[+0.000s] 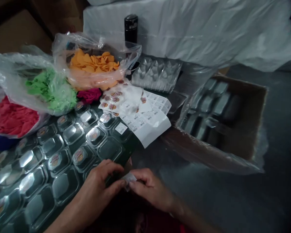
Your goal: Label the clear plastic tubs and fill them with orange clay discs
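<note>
A small whitish piece, like a label or bit of film (129, 179), is pinched between the thumb and forefinger of my right hand (153, 189). My left hand (102, 181) faces it from the other side. Its thumb tip meets the edge of the piece, while the forefinger arches above with a gap between them. Left of my hands, rows of clear plastic containers (65, 185) cover a dark green surface. Some carry round printed stickers, others a white label. Beyond my hands lie sheets of white barcode labels (149, 124) and sheets of round stickers (113, 100).
Open plastic bags hold orange (93, 63), green (50, 89) and red (16, 118) pieces. A black cylindrical object (131, 29) stands behind. Near it is a clear moulded tray (156, 75). At right, a plastic-lined cardboard box (247, 129) holds stacked clear plastic items.
</note>
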Available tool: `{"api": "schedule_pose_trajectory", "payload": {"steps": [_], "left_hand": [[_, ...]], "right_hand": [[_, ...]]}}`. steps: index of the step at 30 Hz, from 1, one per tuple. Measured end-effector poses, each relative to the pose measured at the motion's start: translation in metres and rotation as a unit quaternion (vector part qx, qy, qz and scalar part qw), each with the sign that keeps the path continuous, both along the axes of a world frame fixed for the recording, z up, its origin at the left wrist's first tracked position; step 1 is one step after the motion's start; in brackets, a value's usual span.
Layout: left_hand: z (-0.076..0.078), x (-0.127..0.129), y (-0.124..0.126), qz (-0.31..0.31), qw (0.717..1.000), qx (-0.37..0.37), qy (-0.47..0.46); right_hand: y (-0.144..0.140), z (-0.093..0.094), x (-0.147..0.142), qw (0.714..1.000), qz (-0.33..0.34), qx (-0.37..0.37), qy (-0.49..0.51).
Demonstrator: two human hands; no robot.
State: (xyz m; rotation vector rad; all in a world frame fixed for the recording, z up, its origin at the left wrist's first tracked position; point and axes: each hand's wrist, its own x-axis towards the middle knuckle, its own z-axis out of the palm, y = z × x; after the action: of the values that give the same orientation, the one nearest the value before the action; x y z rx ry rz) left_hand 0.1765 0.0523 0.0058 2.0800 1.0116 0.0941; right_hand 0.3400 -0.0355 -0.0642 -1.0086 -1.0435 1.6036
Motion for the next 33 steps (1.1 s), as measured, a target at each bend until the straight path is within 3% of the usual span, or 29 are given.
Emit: {"api": "schedule_pose_trajectory", "payload": {"steps": [3,9,13,21,24,26,29,31,33], "left_hand": [[0.002,-0.01,0.008,0.024,0.997,-0.072,-0.008],[-0.001,-0.019,0.053,0.112,0.993,-0.007,0.035],[-0.01,-0.017,0.07,0.091,0.992,0.011,0.087],[-0.013,-0.008,0.072,0.031,0.991,0.072,0.11],[-0.013,-0.005,0.072,0.022,0.989,0.09,0.113],[-0.012,-0.005,0.072,0.029,0.989,0.095,0.111],[-0.009,-0.009,0.072,0.041,0.99,0.058,0.122],[-0.006,-0.013,0.072,0.062,0.99,0.036,0.124],[-0.005,-0.017,0.071,0.103,0.984,0.097,0.106]], "right_hand": [[0.011,0.007,-0.007,0.999,0.021,0.021,-0.014],[0.023,0.001,-0.004,0.986,-0.075,0.001,-0.149],[0.026,-0.003,-0.003,0.976,-0.081,0.035,-0.201],[0.03,-0.002,-0.006,0.958,-0.083,0.1,-0.255],[0.04,0.006,-0.009,0.931,-0.053,0.128,-0.339],[0.048,0.012,-0.011,0.896,0.004,0.119,-0.429],[0.056,0.02,-0.012,0.843,0.064,0.104,-0.524],[0.059,0.023,-0.011,0.825,0.075,0.111,-0.549],[0.061,0.025,-0.01,0.817,0.079,0.113,-0.559]]}}
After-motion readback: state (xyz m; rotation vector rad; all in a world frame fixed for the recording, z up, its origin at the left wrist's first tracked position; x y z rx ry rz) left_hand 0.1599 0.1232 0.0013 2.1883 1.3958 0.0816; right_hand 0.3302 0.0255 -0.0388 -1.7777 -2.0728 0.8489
